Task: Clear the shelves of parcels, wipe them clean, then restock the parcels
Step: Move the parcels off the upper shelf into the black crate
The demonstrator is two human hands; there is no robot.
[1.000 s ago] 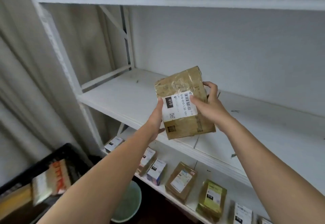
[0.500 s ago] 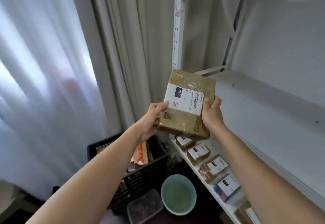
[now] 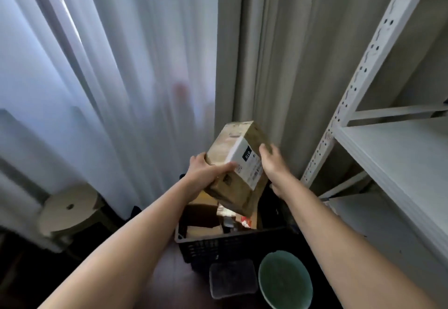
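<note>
We hold one parcel point(image 3: 238, 165), a brown taped box with a white label marked "010", tilted in the air above the black crate point(image 3: 232, 243). It touches neither the crate nor the shelf point(image 3: 397, 153).

Left hand point(image 3: 206, 172): grips the parcel's left side, thumb laid across the front face near the label's lower corner, fingers wrapped behind the near-left edge.

Right hand point(image 3: 272, 163): at the parcel's right edge, beside the label. Fingers reach along that edge, roughly straight. We cannot tell whether they press the box or sit just off it; motion blur hides the contact.

The crate stands on the dark floor, directly under the parcel. Inside it: other brown parcels and a red-and-white packet, details too dim to read.

In front of the crate, nearer to us: a green basin point(image 3: 284, 282) and, just left of it, a clear plastic tub point(image 3: 232, 279).

The shelf unit is white metal with a perforated upright, at right. The visible boards carry no parcels in this view.

Behind: a sheer white curtain point(image 3: 109, 66) at left, a grey one point(image 3: 278, 54) beside it. A round pale stool point(image 3: 69, 209) stands at lower left.
</note>
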